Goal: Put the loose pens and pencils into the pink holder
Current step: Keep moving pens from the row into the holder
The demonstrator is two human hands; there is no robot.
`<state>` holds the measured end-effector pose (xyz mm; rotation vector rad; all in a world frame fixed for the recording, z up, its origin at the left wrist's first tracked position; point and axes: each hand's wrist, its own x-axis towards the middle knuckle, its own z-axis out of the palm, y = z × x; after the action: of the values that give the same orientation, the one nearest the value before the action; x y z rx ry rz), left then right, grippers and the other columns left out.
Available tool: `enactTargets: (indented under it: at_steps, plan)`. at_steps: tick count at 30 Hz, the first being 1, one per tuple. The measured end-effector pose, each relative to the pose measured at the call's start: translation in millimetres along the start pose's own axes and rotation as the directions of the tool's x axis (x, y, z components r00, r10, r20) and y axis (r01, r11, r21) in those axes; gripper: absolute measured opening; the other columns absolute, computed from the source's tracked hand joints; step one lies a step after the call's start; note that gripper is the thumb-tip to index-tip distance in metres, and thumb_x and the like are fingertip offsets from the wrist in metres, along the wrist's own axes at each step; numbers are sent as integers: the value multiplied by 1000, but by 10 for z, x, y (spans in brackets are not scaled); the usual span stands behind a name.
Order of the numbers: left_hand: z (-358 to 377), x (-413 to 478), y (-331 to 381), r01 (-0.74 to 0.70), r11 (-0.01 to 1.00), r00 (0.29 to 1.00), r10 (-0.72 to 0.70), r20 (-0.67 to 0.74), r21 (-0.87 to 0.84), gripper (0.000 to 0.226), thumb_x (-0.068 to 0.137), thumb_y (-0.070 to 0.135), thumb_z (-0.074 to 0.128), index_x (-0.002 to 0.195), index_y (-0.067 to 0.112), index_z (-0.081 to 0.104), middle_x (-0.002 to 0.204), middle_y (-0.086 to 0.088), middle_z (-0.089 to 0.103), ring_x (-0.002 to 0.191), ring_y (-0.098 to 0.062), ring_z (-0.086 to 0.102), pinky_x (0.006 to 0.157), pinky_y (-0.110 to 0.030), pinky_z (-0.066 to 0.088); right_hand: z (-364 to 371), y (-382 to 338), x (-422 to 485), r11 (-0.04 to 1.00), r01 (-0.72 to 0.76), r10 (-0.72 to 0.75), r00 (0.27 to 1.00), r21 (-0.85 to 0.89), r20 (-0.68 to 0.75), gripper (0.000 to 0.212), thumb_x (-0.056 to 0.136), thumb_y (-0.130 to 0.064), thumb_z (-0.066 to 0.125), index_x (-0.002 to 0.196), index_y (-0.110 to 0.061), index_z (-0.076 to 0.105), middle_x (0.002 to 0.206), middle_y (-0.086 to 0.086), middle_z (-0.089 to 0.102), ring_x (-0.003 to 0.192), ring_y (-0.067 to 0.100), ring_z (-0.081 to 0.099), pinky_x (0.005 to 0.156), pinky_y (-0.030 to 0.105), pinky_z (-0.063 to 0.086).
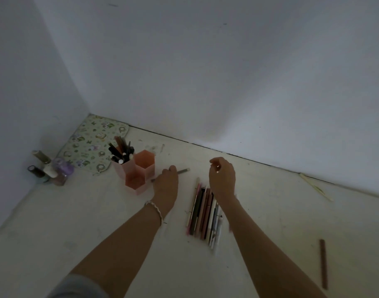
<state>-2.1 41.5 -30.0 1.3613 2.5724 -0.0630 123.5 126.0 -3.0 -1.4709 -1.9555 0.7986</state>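
Head view: left hand [166, 183] pinches a grey pencil [182, 171] just beside the pink holder [143, 168]; right hand [223, 179] hovers loosely curled, empty, over the loose pens [203, 214]. Risk: swinging pencil clips the holder's rim, tipping it.

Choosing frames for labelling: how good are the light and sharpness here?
Head view: dim, underexposed, colours muted; wide lens tilts the wall corner; pens by the right hand smeared by blur; left hand and its pen soft but readable; no glare.
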Motion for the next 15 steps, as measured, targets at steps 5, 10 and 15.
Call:
enactTargets:
  at_steps: [5, 10, 15]
  plan:
    - [-205, 77, 21, -88, 996, 987, 84, -135, -27, 20, 101, 9, 44, 121, 9, 47, 124, -7, 48, 105, -18, 59, 79, -27, 53, -5, 33, 26, 999, -21, 24, 998, -40, 53, 23, 89, -1, 51, 101, -9, 69, 97, 2, 67, 97, 21, 58, 81, 26, 43]
    - [-701, 15, 42, -247, 859, 882, 7, -471, -449, 17, 101, 24, 48, 107, 8, 52, 96, -4, 59, 82, -18, 59, 66, -28, 50, 178, 38, 61, 887, -7, 120, 969, -461, 217, 26, 87, -24, 53, 74, -3, 61, 85, 9, 58, 91, 28, 52, 80, 36, 46]
    - [-936, -142, -100, -365, 577, 888, -21, -460, -731, 64, 97, 14, 55, 148, 31, 20, 81, 10, 56, 62, -3, 61, 53, -13, 52, 424, 26, -62, 827, 46, 150, 942, -560, 300, 24, 88, -26, 51, 74, -8, 57, 90, 9, 57, 95, 27, 51, 85, 37, 42]
